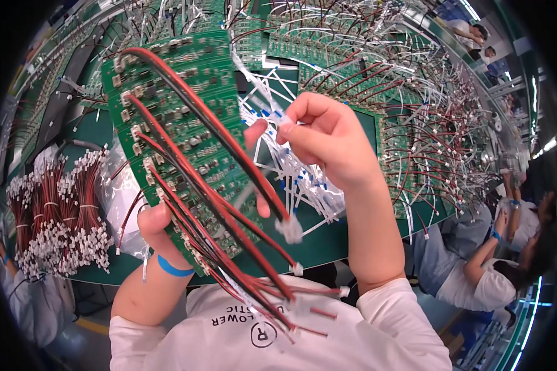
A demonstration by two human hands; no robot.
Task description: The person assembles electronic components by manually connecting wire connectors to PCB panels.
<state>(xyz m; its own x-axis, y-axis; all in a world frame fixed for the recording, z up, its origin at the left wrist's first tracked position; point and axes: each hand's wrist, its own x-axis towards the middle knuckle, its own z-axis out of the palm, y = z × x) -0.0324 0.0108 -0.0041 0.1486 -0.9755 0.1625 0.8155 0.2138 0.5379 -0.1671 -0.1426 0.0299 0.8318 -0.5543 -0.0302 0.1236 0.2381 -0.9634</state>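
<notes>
- The left hand (156, 226) is wrapped on the green board (210, 74), with the thumb at the left edge and fingertips peeking past the right edge. It probably grips the sides so the bumpy face stays in sight.
- The board is tilted, held up over the near edge of the table (325, 238), in front of the person's shirt.
- Red and black wires (229, 146) are joined along the board's left side. Their loose ends hang across its face and down toward the shirt, maybe because the board leans that way.
- The right hand (331, 139) has its thumb and pointing finger pressed together on a thin white ribbon (280, 117) with a blue end. A tip pinch likely suits something so thin and bendy.
- That ribbon sits right at the right hand's fingertips, just beside the board's right edge. I can't tell where its other end goes.
- The board lies to the left of the right hand, and the left hand touches it.
- A messy ribbon pile (309, 191) is on the table, under and beside the right hand, perhaps put there for easy reach.
- Wire bundles (86, 210) lie near the table's near edge, at its left part. They are tied, probably to stop tangles.
</notes>
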